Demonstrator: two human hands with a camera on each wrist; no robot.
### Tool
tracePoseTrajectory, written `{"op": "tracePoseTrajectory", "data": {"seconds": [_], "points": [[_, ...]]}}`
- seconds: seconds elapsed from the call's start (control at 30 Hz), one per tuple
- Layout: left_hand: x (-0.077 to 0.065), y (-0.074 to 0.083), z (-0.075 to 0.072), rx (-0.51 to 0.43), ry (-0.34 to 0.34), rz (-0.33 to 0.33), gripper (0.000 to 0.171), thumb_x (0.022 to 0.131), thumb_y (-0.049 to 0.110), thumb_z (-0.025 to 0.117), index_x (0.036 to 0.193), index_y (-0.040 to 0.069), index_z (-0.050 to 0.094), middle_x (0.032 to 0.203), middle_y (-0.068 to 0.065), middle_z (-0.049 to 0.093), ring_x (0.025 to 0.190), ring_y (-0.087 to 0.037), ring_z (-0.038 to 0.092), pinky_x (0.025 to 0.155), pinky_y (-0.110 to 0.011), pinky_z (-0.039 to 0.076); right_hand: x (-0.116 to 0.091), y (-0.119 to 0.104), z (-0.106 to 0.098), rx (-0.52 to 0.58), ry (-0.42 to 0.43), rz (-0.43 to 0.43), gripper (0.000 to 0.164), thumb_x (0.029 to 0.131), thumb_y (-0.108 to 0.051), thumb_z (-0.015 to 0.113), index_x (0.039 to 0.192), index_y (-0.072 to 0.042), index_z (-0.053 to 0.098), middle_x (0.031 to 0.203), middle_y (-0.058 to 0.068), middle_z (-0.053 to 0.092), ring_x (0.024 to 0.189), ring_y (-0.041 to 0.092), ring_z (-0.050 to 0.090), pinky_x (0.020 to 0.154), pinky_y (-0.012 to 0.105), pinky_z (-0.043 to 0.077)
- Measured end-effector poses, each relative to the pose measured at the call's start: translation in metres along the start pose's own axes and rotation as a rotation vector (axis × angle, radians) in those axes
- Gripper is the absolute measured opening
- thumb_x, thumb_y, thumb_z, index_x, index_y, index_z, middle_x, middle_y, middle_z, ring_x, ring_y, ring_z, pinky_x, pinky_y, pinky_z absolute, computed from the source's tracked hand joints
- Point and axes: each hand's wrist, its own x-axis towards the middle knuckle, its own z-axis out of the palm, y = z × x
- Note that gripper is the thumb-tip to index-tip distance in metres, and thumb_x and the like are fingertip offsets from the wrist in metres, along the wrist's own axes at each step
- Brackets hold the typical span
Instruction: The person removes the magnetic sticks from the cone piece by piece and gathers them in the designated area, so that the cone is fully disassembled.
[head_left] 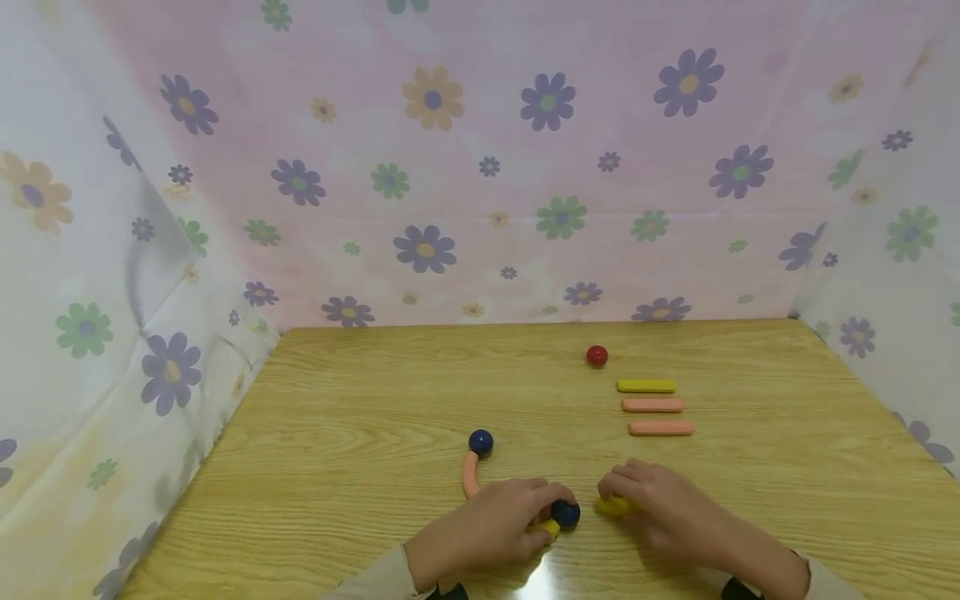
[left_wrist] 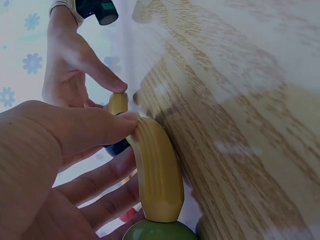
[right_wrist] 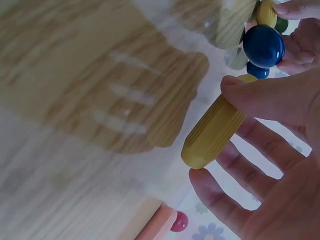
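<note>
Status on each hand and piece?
Left hand, gripping curved yellow piece
Right hand, gripping short yellow piece
Near blue ball, touching curved yellow piece
Green ball, touching curved yellow piece
Far blue ball, touching curved pink piece
Red ball, loose
Yellow stick, loose
Pink sticks, loose

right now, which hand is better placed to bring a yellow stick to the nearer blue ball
Likely the right hand: it pinches a yellow stick close to the nearer blue ball, while the left hand holds a curved yellow piece.
</note>
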Motion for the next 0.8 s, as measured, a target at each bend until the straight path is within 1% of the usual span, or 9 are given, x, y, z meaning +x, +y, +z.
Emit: {"op": "tracePoseTrajectory", "data": {"seconds": [0.13,0.2,0.3,0.47,0.7,0.8], "points": [[-0.001,-0.001,0.000,-0.007,-0.002,0.001,0.040,0.089,0.022,0.067,0.127,0.023,0.054,0.101,0.011,0.059,0.073,0.003,0.046,0.065,-0.014,0.040,-0.002,0.002,-0.003,0.001,-0.006,0.017,0.042,0.069,0.002,0.077,0.098,-0.023,0.060,0.095,-0.015,0.058,0.079,0.001,0.048,0.065,0.026,0.047],[-0.001,-0.001,0.001,-0.005,-0.001,0.003,0.040,0.090,0.022,0.066,0.128,0.024,0.054,0.102,0.011,0.059,0.074,0.003,0.046,0.066,-0.014,0.040,-0.004,0.003,-0.005,0.004,-0.010,0.023,0.044,0.066,0.001,0.079,0.098,-0.023,0.060,0.095,-0.015,0.058,0.080,0.002,0.050,0.065,0.027,0.048],[-0.002,-0.002,0.001,-0.001,0.001,0.007,0.040,0.091,0.023,0.065,0.130,0.025,0.054,0.098,0.012,0.057,0.074,0.003,0.045,0.066,-0.014,0.040,-0.006,0.006,-0.007,0.002,-0.008,0.025,0.046,0.063,0.000,0.081,0.098,-0.022,0.061,0.095,-0.013,0.060,0.081,0.004,0.053,0.066,0.029,0.049],[-0.004,-0.004,0.002,0.000,0.008,0.024,0.041,0.092,0.025,0.064,0.131,0.025,0.053,0.087,0.014,0.052,0.071,0.003,0.044,0.062,-0.013,0.039,-0.010,0.011,-0.012,0.006,0.007,0.035,0.047,0.062,0.001,0.083,0.098,-0.022,0.062,0.096,-0.011,0.062,0.083,0.007,0.057,0.067,0.029,0.051],[-0.005,-0.004,0.001,-0.004,0.012,0.033,0.040,0.093,0.026,0.063,0.131,0.028,0.052,0.082,0.015,0.048,0.068,0.003,0.043,0.061,-0.013,0.038,-0.015,0.018,-0.024,-0.010,0.021,0.097,0.045,0.065,0.001,0.082,0.099,-0.023,0.063,0.094,-0.013,0.060,0.083,0.006,0.056,0.064,0.029,0.050],[-0.006,-0.004,0.001,-0.003,0.019,0.044,0.040,0.093,0.026,0.063,0.132,0.027,0.053,0.081,0.016,0.047,0.067,0.003,0.042,0.061,-0.013,0.038,-0.018,0.024,-0.029,-0.020,0.050,0.107,0.048,0.064,0.003,0.082,0.098,-0.023,0.062,0.094,-0.013,0.059,0.081,0.005,0.054,0.062,0.028,0.048]]}}
